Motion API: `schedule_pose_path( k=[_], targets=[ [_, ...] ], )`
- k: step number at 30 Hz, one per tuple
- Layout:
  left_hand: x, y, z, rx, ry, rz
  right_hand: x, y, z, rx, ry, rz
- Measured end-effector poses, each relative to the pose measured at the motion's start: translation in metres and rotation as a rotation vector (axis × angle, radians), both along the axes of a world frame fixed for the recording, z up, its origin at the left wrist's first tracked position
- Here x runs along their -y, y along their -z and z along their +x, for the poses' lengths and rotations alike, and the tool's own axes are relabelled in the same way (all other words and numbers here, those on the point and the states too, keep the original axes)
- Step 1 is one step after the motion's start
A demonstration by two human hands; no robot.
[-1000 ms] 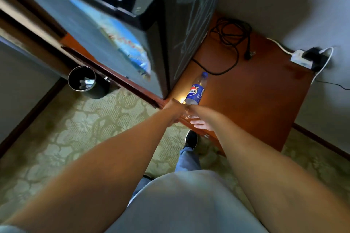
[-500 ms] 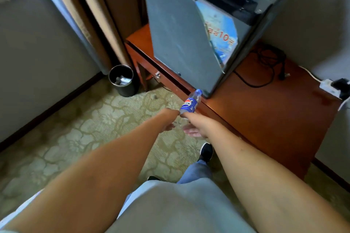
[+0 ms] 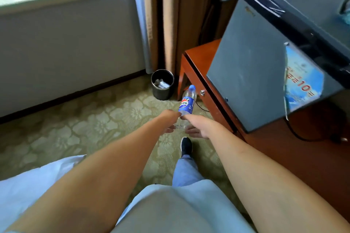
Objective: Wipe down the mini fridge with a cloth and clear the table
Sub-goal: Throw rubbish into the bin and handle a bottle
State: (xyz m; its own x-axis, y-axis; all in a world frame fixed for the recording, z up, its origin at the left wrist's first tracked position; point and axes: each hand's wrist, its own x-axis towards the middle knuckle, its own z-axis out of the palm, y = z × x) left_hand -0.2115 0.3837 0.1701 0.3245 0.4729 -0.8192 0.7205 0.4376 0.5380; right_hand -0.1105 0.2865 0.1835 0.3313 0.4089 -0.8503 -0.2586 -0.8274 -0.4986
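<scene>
bottle (image 3: 187, 101): clear, blue label and cap, held upright over the carpet, just left of the counter (image 3: 303, 149) edge.
left hand (image 3: 169, 120): fingers curled round the bottle base.
right hand (image 3: 198, 126): fingers curled round the same base.
mini fridge (image 3: 251, 66): stood on the counter, door closed.
bin (image 3: 162, 84): on the floor beside the counter leg.

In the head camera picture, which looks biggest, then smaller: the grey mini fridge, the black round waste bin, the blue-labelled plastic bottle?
1. Grey mini fridge, plainly largest.
2. Black round waste bin.
3. Blue-labelled plastic bottle, though it is nearer the camera and partly hidden by both hands, so bin versus bottle is unsure.
</scene>
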Motion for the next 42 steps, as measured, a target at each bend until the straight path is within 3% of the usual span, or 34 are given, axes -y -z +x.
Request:
schedule_pose_path(
  k=[8, 22, 32, 42],
  targets=[
    [-0.084, 0.019, 0.013, -0.046, -0.172, -0.038, -0.103, 0.027, 0.026, -0.062, -0.117, -0.018],
    [-0.224, 0.033, 0.111, -0.039, -0.412, -0.134, -0.276, 0.06, 0.133, -0.046, -0.216, -0.064],
    [-0.284, 0.084, 0.147, -0.039, -0.482, -0.211, -0.342, 0.113, 0.16, -0.018, -0.186, -0.14],
    [-0.348, 0.143, 0.176, -0.102, -0.425, -0.26, -0.406, 0.175, 0.187, -0.081, -0.165, -0.258]
  ],
)
